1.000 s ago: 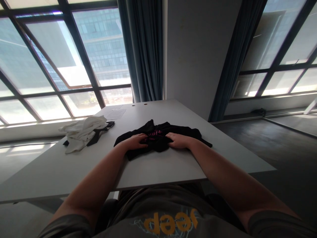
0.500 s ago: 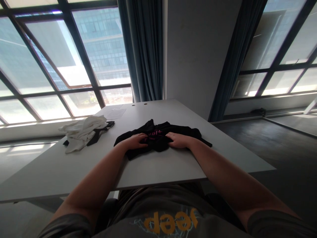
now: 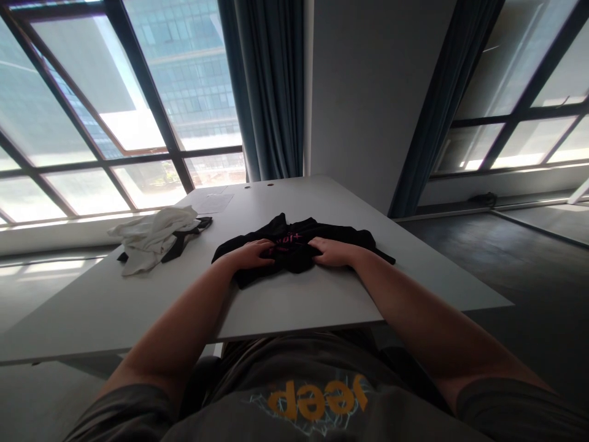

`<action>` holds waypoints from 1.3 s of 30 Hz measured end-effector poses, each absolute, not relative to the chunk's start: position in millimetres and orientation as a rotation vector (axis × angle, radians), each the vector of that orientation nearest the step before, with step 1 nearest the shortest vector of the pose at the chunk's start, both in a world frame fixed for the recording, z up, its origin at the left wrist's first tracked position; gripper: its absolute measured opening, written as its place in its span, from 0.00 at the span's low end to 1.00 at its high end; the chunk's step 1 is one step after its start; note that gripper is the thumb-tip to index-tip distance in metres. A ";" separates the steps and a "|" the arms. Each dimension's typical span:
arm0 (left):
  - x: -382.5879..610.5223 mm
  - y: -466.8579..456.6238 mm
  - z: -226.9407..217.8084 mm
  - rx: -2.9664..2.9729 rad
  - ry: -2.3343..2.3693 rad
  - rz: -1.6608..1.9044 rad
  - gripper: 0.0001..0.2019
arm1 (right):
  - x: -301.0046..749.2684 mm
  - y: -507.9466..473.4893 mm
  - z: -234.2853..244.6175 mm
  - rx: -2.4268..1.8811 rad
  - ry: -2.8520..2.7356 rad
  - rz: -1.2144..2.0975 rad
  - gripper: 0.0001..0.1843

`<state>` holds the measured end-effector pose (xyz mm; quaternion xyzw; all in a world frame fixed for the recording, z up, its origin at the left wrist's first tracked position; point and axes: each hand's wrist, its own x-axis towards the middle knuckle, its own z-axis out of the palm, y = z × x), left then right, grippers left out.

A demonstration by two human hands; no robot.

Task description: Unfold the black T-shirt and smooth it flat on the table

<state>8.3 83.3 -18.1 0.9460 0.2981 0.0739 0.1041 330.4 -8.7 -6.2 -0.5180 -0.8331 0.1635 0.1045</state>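
Note:
A crumpled black shirt point(image 3: 299, 261) with pink lettering lies on the white table in front of me. My left hand point(image 3: 254, 253) is on its left part, fingers curled into the fabric beside the print. On the other side of the lettering, my right hand point(image 3: 332, 252) grips the cloth between thumb and fingers. Some fingertips of both hands are hidden in the dark folds. A dark sleeve or strip of the shirt sticks out to the right, beyond my right wrist.
The white table point(image 3: 294, 313) extends away toward a wall column. A heap of white cloth point(image 3: 159, 233) with dark parts lies at the left edge. Behind it is a sheet of paper point(image 3: 215, 203). Blue curtains point(image 3: 271, 92) and windows stand beyond.
The view has tilted slightly downward. Both hands stay on the black shirt in nearly the same place, and the shirt has hardly shifted.

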 end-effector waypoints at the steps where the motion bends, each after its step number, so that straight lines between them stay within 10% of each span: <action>1: 8.3 83.8 -18.5 2.785 0.878 0.215 0.35 | 330.5 -8.3 -6.4 -1.520 -2.459 0.482 0.29; 39: 8.1 84.6 -19.5 2.782 0.866 0.215 0.35 | 334.6 -3.5 -13.7 -1.464 -2.489 0.427 0.28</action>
